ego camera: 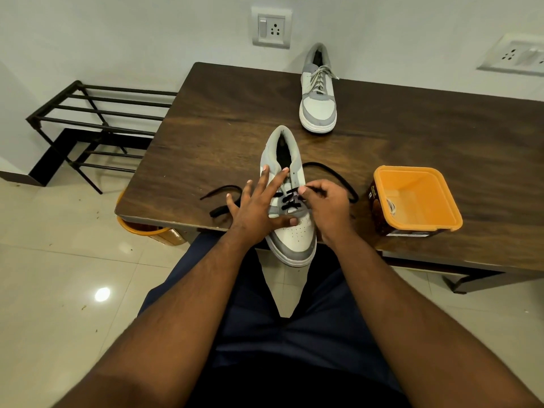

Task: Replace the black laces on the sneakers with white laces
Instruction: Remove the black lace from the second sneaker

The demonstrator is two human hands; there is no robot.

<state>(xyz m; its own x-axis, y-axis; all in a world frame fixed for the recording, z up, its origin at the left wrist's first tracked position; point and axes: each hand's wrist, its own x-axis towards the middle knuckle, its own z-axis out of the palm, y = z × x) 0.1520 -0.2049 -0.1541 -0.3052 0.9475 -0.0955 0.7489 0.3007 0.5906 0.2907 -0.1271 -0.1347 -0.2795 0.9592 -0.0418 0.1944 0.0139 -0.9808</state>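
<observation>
Dark wood table (223,119) stands by a white wall. At its near edge lies a sneaker (290,207) with its toe overhanging, black lace (332,172) half undone. Far off, another sneaker (318,98) carries white laces. An orange tub (415,198) sits right. Left hand (256,207), fingers spread, presses the near sneaker; right hand (326,207) pinches the lace.

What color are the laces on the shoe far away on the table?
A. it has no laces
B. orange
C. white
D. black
C, the far sneaker near the wall is already threaded with white laces, unlike the near sneaker, where black lace remains.
</observation>
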